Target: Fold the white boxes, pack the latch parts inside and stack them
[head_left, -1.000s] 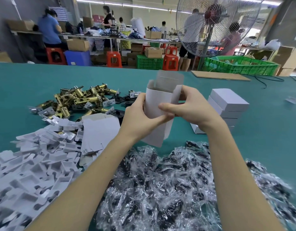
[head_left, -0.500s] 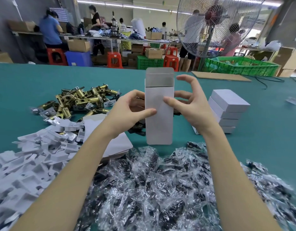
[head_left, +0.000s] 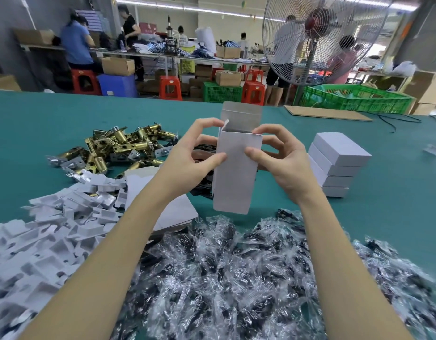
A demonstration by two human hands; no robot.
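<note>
An upright white box stands in front of me over the green table, its top open and its lid flap raised at the back. My left hand grips its left side, thumb on the front, fingertips at the left side flap. My right hand grips its right side, thumb on the front, forefinger on the top right corner. Brass latch parts lie in a heap at the left. A stack of closed white boxes stands at the right.
White cardboard inserts pile up at the near left, beside flat box blanks. Clear bags with black parts cover the near edge. A green crate, a cardboard sheet and a standing fan lie beyond the table.
The flat blank has been opened into a square upright box. My hands have moved up to its top corners, and the fingers that were spread now curl onto the flaps.
</note>
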